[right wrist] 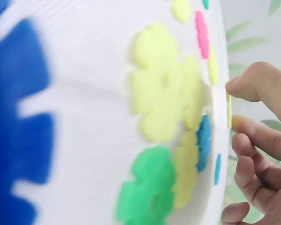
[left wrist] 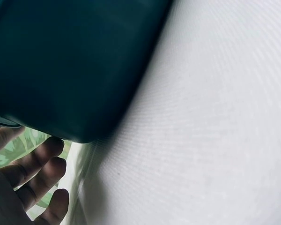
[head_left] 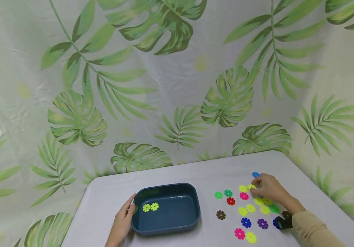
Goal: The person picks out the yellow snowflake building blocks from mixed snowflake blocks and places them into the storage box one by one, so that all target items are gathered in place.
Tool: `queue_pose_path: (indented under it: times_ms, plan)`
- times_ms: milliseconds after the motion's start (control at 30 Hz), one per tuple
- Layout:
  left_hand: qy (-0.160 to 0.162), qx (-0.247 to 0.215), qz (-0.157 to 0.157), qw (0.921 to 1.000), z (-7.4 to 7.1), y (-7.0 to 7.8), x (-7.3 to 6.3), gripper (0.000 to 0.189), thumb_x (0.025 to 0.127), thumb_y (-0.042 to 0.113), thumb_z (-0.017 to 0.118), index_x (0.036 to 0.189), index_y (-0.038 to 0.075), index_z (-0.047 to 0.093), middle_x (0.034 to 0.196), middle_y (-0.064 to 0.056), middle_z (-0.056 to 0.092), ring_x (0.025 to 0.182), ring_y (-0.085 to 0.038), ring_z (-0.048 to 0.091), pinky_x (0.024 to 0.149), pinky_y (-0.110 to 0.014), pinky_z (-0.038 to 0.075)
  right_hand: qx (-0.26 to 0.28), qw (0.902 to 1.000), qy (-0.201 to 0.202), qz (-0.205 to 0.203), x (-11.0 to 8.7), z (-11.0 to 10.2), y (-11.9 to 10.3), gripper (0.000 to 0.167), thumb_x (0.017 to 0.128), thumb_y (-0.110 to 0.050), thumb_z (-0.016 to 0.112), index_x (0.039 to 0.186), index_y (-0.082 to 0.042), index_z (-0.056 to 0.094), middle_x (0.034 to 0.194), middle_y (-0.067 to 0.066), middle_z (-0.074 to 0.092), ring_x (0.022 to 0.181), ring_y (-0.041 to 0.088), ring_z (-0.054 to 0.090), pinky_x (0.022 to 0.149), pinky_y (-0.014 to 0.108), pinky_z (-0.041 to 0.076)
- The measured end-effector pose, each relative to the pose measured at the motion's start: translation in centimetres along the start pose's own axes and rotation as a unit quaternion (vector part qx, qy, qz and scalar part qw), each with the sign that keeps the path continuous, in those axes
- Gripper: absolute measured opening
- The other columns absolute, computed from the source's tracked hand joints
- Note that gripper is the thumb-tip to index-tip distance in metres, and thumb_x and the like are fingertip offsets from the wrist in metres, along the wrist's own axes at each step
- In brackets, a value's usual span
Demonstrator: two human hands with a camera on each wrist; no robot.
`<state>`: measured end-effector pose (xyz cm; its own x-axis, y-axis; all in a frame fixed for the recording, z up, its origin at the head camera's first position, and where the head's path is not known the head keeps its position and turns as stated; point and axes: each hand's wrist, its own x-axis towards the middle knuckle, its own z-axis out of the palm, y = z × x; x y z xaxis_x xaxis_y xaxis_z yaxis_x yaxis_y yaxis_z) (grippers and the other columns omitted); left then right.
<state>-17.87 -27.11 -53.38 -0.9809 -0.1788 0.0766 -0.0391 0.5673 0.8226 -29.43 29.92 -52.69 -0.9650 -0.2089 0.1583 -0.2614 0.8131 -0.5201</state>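
Note:
My left hand [head_left: 123,216] holds the left end of a dark blue plastic basin [head_left: 166,230], the thumb at the rim. In the left wrist view the basin's wall [left wrist: 75,70] fills the upper left, with fingers [left wrist: 46,164] spread beside it. Inside the basin lie two yellow flower-shaped discs [head_left: 154,206], side by side. Over on the right, my right hand [head_left: 269,187] pinches a yellow notched disc [head_left: 251,187] between thumb and forefinger. The right wrist view shows this pinched disc [right wrist: 229,108] edge-on, its other fingers loosely curled.
Several notched discs lie scattered on the white table [head_left: 207,168] about my right hand: a brown disc [head_left: 221,215], a red disc [head_left: 230,201], a purple disc [head_left: 262,223], and others in yellow, pink, green and blue. A leaf-patterned curtain [head_left: 177,85] hangs behind the table.

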Motion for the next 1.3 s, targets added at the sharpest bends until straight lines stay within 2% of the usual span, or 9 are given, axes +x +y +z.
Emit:
queue_pose_path:
  times_ms: [400, 533, 667, 1033, 1300]
  plan:
    - [-0.008, -0.003, 0.001, 1.0, -0.1, 0.1, -0.1, 0.052, 0.109, 0.043, 0.043, 0.155, 0.018, 0.045, 0.148, -0.015, 0.052, 0.101, -0.02, 0.056, 0.088, -0.044, 0.047, 0.006, 0.9978, 0.023, -0.062, 1.8, -0.9, -3.4, 0.021, 0.08, -0.022, 0.086, 0.092, -0.007, 0.077, 0.085, 0.001, 0.062, 0.074, 0.016, 0.051, 0.062, 0.029, 0.047]
    - [-0.008, -0.004, -0.001, 1.0, -0.1, 0.2, -0.2, 0.052, 0.109, 0.044, 0.042, 0.155, 0.019, 0.044, 0.149, -0.015, 0.051, 0.105, -0.021, 0.057, 0.09, -0.045, 0.048, 0.012, 0.996, 0.022, -0.086, 2.9, -0.7, -4.6, 0.019, 0.08, -0.02, 0.086, 0.092, -0.008, 0.077, 0.085, 0.002, 0.063, 0.073, 0.015, 0.051, 0.061, 0.029, 0.046]
    - [-0.008, -0.005, -0.001, 1.0, -0.1, 0.2, -0.1, 0.053, 0.109, 0.045, 0.042, 0.155, 0.019, 0.045, 0.149, -0.015, 0.051, 0.107, -0.022, 0.057, 0.091, -0.046, 0.048, 0.016, 0.994, 0.022, -0.106, 3.9, -0.3, -5.9, 0.019, 0.08, -0.021, 0.086, 0.092, -0.01, 0.077, 0.086, 0.002, 0.063, 0.073, 0.014, 0.051, 0.062, 0.028, 0.046]
    - [-0.016, -0.014, -0.014, 0.9997, -0.1, -0.1, -0.1, 0.055, 0.108, 0.047, 0.044, 0.155, 0.019, 0.045, 0.138, -0.013, 0.059, 0.091, -0.019, 0.054, 0.079, -0.038, 0.045, 0.038, 0.9864, 0.005, -0.16, 6.1, 1.3, -11.2, 0.018, 0.08, -0.022, 0.085, 0.092, -0.011, 0.077, 0.087, 0.0, 0.064, 0.075, 0.017, 0.055, 0.065, 0.03, 0.047]
    - [-0.013, -0.009, -0.012, 0.9998, -0.1, 0.1, 0.0, 0.054, 0.108, 0.046, 0.043, 0.155, 0.019, 0.044, 0.145, -0.014, 0.054, 0.096, -0.02, 0.054, 0.083, -0.04, 0.046, 0.04, 0.978, 0.0, -0.205, 7.2, 2.7, -14.3, 0.018, 0.08, -0.024, 0.084, 0.093, -0.013, 0.077, 0.089, 0.001, 0.066, 0.076, 0.015, 0.056, 0.067, 0.031, 0.048]
